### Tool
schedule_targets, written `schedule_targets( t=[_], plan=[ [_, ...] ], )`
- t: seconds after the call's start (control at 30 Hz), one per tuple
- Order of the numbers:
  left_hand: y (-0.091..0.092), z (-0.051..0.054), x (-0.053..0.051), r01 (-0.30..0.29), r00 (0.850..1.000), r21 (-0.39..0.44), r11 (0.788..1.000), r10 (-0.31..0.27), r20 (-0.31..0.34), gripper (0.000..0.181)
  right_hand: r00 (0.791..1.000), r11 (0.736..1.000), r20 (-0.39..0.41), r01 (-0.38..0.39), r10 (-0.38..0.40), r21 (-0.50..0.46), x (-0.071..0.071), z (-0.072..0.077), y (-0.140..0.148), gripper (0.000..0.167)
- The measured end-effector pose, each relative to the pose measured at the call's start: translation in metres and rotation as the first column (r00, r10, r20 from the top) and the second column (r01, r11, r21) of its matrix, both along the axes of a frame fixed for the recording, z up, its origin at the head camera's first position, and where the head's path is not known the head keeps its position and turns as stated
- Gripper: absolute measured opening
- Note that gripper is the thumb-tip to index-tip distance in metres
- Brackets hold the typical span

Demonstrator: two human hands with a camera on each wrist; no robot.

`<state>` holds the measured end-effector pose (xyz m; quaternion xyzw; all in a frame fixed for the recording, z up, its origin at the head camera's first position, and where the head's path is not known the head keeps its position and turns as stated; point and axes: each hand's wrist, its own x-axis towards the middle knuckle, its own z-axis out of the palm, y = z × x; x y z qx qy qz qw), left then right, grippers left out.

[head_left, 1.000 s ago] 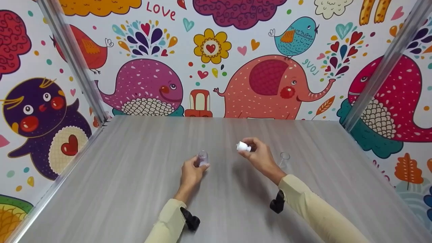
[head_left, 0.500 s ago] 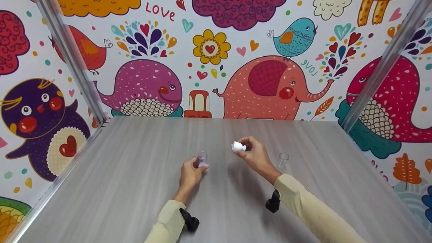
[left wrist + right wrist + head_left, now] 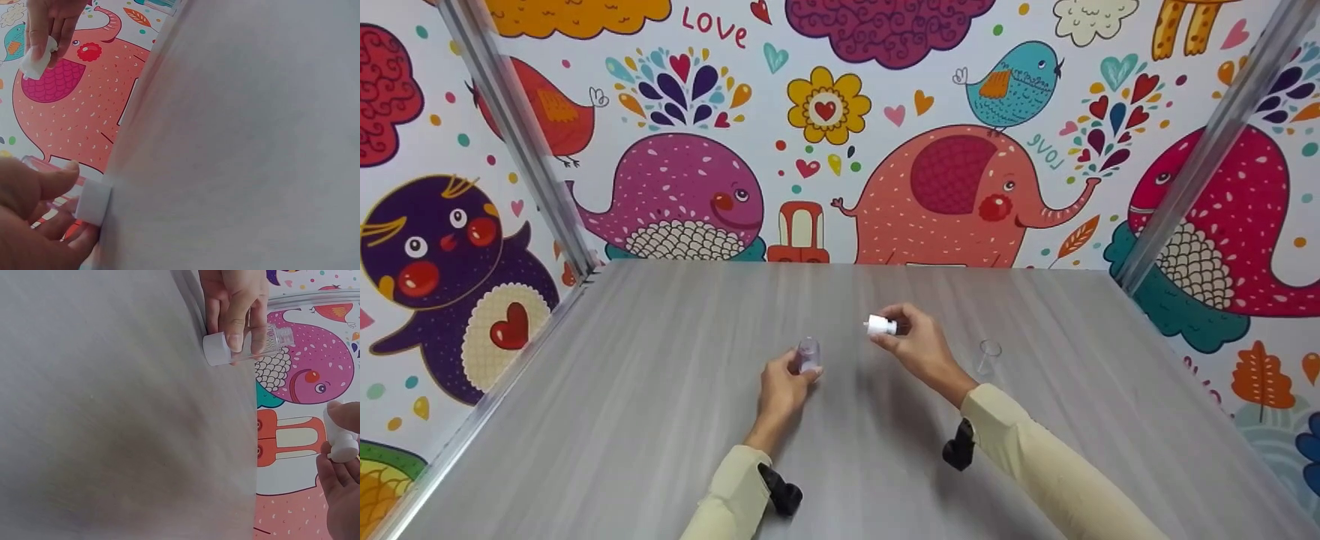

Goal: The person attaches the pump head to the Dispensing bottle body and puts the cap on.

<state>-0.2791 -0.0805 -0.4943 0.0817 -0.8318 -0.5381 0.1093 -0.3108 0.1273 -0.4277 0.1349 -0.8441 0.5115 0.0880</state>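
Observation:
A clear bottle (image 3: 809, 354) with a white base (image 3: 94, 202) stands upright on the table, gripped by my left hand (image 3: 784, 384). In the right wrist view the bottle (image 3: 256, 345) shows an uncapped threaded neck. My right hand (image 3: 922, 346) pinches a white pump top (image 3: 879, 325), raised above the table to the right of the bottle and apart from it. The pump top (image 3: 341, 439) is also between thumb and fingers in the right wrist view. A clear cap (image 3: 988, 355) stands on the table beyond the right forearm.
The grey table (image 3: 660, 390) reaches back to a wall (image 3: 825, 172) printed with cartoon animals. Metal posts (image 3: 514, 135) rise at both back corners. A black wrist mount (image 3: 782, 491) hangs by each sleeve.
My right hand has moved left with the white pump top, closer to the bottle. The left hand keeps its grip on the bottle in nearly the same place.

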Motion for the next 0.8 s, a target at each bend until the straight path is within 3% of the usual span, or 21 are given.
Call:
schedule_targets(
  t=[0.23, 0.47, 0.8],
  plan=[
    [0.000, 0.000, 0.000, 0.000, 1.000, -0.013, 1.000, 0.000, -0.014, 0.034, 1.000, 1.000, 0.005, -0.017, 0.016, 0.016, -0.001, 0.000, -0.004, 0.028],
    [0.000, -0.001, 0.000, 0.002, 1.000, 0.004, 1.000, -0.002, 0.013, 0.037, 1.000, 0.999, 0.015, -0.004, 0.004, 0.045, -0.002, -0.001, -0.006, 0.028],
    [-0.001, 0.000, 0.001, 0.014, 0.999, 0.018, 1.000, -0.015, 0.041, 0.042, 0.998, 0.996, 0.013, -0.055, 0.054, 0.065, -0.002, -0.002, -0.013, 0.029]
  ],
)
